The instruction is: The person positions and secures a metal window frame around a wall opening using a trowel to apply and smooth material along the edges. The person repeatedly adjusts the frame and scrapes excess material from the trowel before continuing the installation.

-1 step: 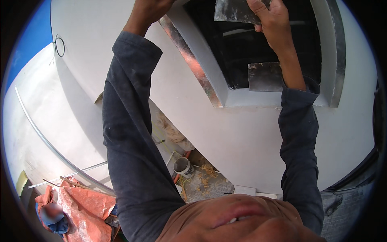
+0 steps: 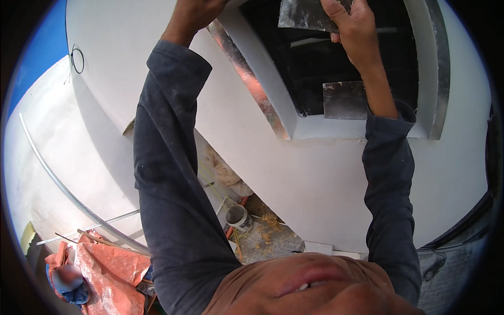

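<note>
My right hand (image 2: 357,29) grips a flat, dark metal scraper blade (image 2: 304,14), smeared with whitish residue, in front of the dark window opening (image 2: 299,58). The blade's upper part runs out of the picture. My left hand (image 2: 202,9) is raised at the top edge, by the opening's upper left corner. Its fingers are cut off, so what it touches is hidden. Behind my right wrist, a second dark rectangular plate (image 2: 344,100) shows at the bottom of the opening, just above the white sill (image 2: 325,127).
A long stained strip (image 2: 247,79) runs along the opening's left edge, and a grey one (image 2: 440,68) along its right. White wall (image 2: 315,178) surrounds it. Below are a bucket (image 2: 239,216) and orange sheeting (image 2: 110,273) beside a person (image 2: 71,283). A cable loop (image 2: 77,60) hangs at left.
</note>
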The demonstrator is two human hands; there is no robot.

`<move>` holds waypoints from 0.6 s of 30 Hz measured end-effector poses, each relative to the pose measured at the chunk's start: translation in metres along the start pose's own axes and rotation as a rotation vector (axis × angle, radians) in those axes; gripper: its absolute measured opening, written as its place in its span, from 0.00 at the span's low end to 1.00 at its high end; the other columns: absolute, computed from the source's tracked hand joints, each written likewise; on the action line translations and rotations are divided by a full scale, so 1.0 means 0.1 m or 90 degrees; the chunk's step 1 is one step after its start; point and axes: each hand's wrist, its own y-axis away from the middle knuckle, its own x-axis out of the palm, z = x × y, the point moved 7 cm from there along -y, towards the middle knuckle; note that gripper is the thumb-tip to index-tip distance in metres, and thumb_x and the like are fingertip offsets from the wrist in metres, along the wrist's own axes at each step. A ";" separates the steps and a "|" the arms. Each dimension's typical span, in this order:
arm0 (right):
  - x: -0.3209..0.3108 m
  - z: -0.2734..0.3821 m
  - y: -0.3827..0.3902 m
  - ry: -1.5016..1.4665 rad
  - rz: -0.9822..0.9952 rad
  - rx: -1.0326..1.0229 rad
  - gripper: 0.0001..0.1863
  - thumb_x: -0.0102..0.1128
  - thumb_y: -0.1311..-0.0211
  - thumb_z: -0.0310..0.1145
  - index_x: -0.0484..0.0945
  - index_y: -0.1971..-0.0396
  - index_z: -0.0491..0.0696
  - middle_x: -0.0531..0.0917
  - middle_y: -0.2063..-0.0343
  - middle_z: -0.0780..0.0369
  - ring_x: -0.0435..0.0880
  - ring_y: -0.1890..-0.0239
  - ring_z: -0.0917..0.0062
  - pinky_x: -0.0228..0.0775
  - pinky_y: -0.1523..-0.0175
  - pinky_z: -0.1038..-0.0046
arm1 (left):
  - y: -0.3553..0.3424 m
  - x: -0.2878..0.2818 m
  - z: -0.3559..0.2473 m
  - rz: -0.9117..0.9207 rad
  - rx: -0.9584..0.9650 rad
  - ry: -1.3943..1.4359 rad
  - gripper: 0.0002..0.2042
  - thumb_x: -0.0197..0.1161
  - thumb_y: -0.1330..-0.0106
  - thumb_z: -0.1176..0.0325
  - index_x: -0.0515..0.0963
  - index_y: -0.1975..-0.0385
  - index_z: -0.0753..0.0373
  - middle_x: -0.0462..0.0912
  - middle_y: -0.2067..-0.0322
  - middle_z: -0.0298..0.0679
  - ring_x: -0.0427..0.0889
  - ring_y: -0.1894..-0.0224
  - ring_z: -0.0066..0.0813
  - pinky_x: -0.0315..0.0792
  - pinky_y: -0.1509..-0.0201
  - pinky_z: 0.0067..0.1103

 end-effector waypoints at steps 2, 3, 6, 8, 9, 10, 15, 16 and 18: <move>0.05 -0.06 0.00 -0.035 0.000 0.007 0.15 0.60 0.28 0.33 0.73 0.48 0.42 0.81 0.69 0.68 0.74 0.80 0.90 0.64 0.81 0.85 | -0.01 0.00 -0.01 -0.004 0.009 0.000 0.14 0.69 0.32 0.70 0.73 0.77 0.67 0.66 0.79 0.31 0.62 0.75 0.19 0.60 0.74 0.23; 0.10 -0.09 -0.03 -0.051 -0.001 0.010 0.15 0.60 0.28 0.33 0.73 0.48 0.42 0.81 0.69 0.67 0.74 0.80 0.90 0.64 0.81 0.84 | -0.02 -0.01 -0.03 -0.011 0.026 -0.010 0.14 0.69 0.32 0.70 0.73 0.77 0.67 0.66 0.79 0.31 0.63 0.75 0.20 0.60 0.74 0.23; 0.32 -0.08 -0.19 -0.022 0.003 -0.094 0.15 0.59 0.28 0.31 0.72 0.47 0.41 0.81 0.69 0.66 0.74 0.80 0.87 0.65 0.81 0.82 | -0.04 -0.01 -0.02 -0.019 0.029 -0.024 0.15 0.70 0.32 0.69 0.74 0.77 0.68 0.66 0.79 0.32 0.63 0.75 0.20 0.61 0.74 0.24; 0.46 -0.03 -0.26 0.046 -0.012 -0.168 0.15 0.59 0.29 0.30 0.72 0.47 0.41 0.81 0.70 0.66 0.74 0.81 0.86 0.66 0.80 0.80 | -0.04 -0.01 -0.01 -0.018 0.016 -0.021 0.15 0.70 0.32 0.68 0.74 0.77 0.68 0.67 0.79 0.33 0.64 0.75 0.20 0.62 0.74 0.24; 0.51 -0.11 -0.27 0.033 -0.016 -0.091 0.16 0.59 0.29 0.30 0.72 0.47 0.40 0.81 0.70 0.65 0.74 0.81 0.85 0.66 0.80 0.80 | -0.04 -0.01 -0.01 -0.018 0.013 -0.017 0.15 0.69 0.32 0.68 0.73 0.77 0.68 0.67 0.79 0.33 0.64 0.75 0.20 0.62 0.73 0.24; 0.55 -0.19 -0.28 0.018 -0.022 -0.014 0.16 0.59 0.29 0.30 0.72 0.46 0.40 0.81 0.70 0.65 0.74 0.82 0.84 0.66 0.80 0.79 | -0.03 -0.02 -0.01 -0.017 0.009 -0.013 0.15 0.69 0.32 0.68 0.73 0.77 0.68 0.68 0.79 0.33 0.65 0.75 0.20 0.63 0.73 0.23; 0.66 -0.17 -0.29 0.005 -0.022 -0.022 0.15 0.60 0.29 0.32 0.74 0.48 0.40 0.80 0.71 0.65 0.74 0.82 0.86 0.66 0.81 0.81 | 0.07 -0.14 -0.02 -0.010 0.033 -0.008 0.13 0.70 0.32 0.67 0.77 0.76 0.67 0.74 0.78 0.36 0.70 0.75 0.22 0.67 0.72 0.24; 0.66 -0.16 -0.30 0.003 -0.017 -0.025 0.15 0.60 0.29 0.32 0.74 0.48 0.40 0.80 0.71 0.65 0.74 0.82 0.86 0.66 0.81 0.82 | 0.10 -0.18 -0.02 -0.006 0.040 0.005 0.13 0.70 0.32 0.66 0.78 0.75 0.67 0.75 0.77 0.36 0.71 0.75 0.23 0.68 0.72 0.24; 0.64 -0.14 -0.32 0.008 -0.004 -0.026 0.14 0.59 0.28 0.32 0.74 0.49 0.41 0.80 0.71 0.66 0.74 0.81 0.87 0.67 0.81 0.83 | 0.16 -0.25 0.05 0.016 0.014 -0.061 0.12 0.70 0.32 0.67 0.79 0.74 0.67 0.77 0.75 0.37 0.73 0.74 0.24 0.69 0.71 0.25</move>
